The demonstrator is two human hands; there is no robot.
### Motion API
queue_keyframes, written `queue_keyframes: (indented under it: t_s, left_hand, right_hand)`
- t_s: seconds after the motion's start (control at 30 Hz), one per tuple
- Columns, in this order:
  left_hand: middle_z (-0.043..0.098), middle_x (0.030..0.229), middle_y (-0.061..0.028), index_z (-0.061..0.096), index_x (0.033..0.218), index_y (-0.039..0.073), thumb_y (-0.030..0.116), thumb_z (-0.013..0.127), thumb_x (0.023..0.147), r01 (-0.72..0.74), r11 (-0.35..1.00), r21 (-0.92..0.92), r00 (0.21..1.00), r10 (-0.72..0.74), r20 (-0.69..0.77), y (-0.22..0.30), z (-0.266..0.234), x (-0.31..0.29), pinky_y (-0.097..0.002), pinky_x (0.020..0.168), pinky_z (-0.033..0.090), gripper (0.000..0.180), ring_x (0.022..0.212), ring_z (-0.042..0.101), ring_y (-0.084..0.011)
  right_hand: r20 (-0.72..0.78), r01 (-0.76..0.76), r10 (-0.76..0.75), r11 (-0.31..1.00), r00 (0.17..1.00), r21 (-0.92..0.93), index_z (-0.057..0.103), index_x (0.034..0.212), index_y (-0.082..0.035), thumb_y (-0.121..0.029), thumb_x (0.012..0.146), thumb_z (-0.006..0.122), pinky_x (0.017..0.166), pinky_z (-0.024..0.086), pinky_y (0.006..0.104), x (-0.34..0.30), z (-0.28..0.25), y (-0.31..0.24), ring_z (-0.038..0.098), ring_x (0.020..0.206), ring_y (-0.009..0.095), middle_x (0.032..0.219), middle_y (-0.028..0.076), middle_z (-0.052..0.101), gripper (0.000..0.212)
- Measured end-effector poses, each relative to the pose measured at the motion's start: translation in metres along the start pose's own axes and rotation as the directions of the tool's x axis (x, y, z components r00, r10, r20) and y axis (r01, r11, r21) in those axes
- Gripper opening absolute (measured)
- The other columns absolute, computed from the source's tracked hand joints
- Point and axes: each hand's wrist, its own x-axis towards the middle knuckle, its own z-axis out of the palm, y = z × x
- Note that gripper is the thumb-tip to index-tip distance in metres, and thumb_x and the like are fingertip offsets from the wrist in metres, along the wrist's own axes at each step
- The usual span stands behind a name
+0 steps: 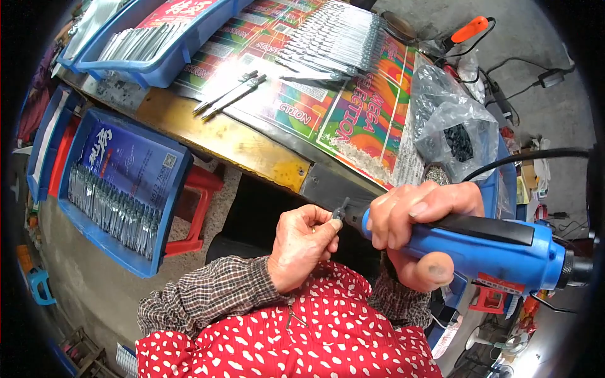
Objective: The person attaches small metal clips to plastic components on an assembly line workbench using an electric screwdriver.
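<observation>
My left hand (302,242) pinches a small dark metal piece (340,211) between thumb and fingertips, in front of the table edge. Wrapped round the front of a blue electric screwdriver (498,255) is my right hand (416,214). The screwdriver lies nearly level, its nose pointing left at the small piece. Whether its bit touches the piece I cannot tell. Beyond my hands, two slim silvery pieces with dark ends (233,94) lie side by side on the table. A dense row of similar slim metal pieces (334,38) is laid out farther back.
A blue tray (148,72) of metal pieces stands at the table's far left. Another blue tray (170,211), holding a row of pieces, rests by a red stool (201,201). At right are a clear plastic bag (432,113) with black parts and an orange-handled corded tool (469,30).
</observation>
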Motion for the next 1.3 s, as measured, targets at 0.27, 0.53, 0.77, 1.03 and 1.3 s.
queue_keyframes:
  t_s: [0.27, 0.53, 0.77, 1.03, 1.3]
  left_hand:
    - [0.055, 0.058, -0.0022, 0.055, 0.078, -0.002, 0.008, 0.057, 0.084, -0.003, 1.000, -0.006, 1.000, 0.003, -0.002, 0.002, 0.002, 0.000, -0.0170, 0.041, 0.039, 0.012, 0.046, 0.048, -0.0049]
    - [0.055, 0.059, -0.0022, 0.056, 0.079, -0.002, 0.008, 0.057, 0.084, 0.006, 1.000, 0.022, 0.999, -0.007, 0.045, 0.004, -0.003, 0.000, -0.0172, 0.042, 0.039, 0.012, 0.047, 0.048, -0.0051]
    - [0.053, 0.061, -0.0005, 0.056, 0.087, -0.002, 0.009, 0.055, 0.086, -0.029, 0.996, 0.080, 0.993, 0.020, 0.120, 0.007, -0.007, -0.006, -0.0177, 0.041, 0.038, 0.010, 0.048, 0.046, -0.0040]
    - [0.059, 0.072, -0.0025, 0.059, 0.097, -0.005, -0.001, 0.055, 0.083, -0.477, 0.775, 0.414, 0.870, 0.483, 0.098, 0.040, -0.028, -0.004, -0.0187, 0.051, 0.045, 0.016, 0.057, 0.054, -0.0051]
    - [0.061, 0.080, -0.0145, 0.060, 0.091, 0.000, -0.002, 0.060, 0.073, -0.463, -0.032, 0.886, 0.442, 0.858, 0.262, 0.095, -0.065, 0.031, -0.0311, 0.064, 0.047, 0.018, 0.073, 0.061, -0.0278]
  right_hand:
    - [-0.023, -0.070, 0.072, 0.994, 0.997, 0.079, 0.044, 0.096, -0.001, -0.038, 0.074, 0.072, 0.043, 0.041, 0.0275, 0.005, 0.003, 0.003, 0.047, 0.049, 0.015, 0.062, 0.006, 0.048, 0.051]
    - [-0.098, -0.034, 0.037, 0.999, 0.995, 0.027, 0.042, 0.098, -0.002, -0.042, 0.074, 0.070, 0.045, 0.043, 0.0290, -0.003, 0.003, 0.000, 0.050, 0.052, 0.016, 0.063, 0.005, 0.048, 0.054]
    - [-0.010, 0.070, -0.069, 0.995, 0.998, 0.074, 0.041, 0.096, -0.002, -0.039, 0.077, 0.068, 0.046, 0.044, 0.0302, -0.003, -0.005, -0.010, 0.050, 0.052, 0.017, 0.064, 0.006, 0.049, 0.050]
    - [-0.266, 0.080, -0.025, 0.977, 0.964, 0.198, 0.045, 0.096, 0.001, -0.025, 0.064, 0.081, 0.051, 0.045, 0.0334, -0.014, -0.013, -0.014, 0.053, 0.055, 0.020, 0.065, 0.011, 0.053, 0.054]
    - [-0.325, 0.017, 0.044, 0.983, 0.945, 0.182, 0.044, 0.096, -0.003, -0.019, 0.068, 0.078, 0.056, 0.046, 0.0322, -0.020, -0.022, -0.022, 0.054, 0.060, 0.019, 0.067, 0.007, 0.052, 0.047]
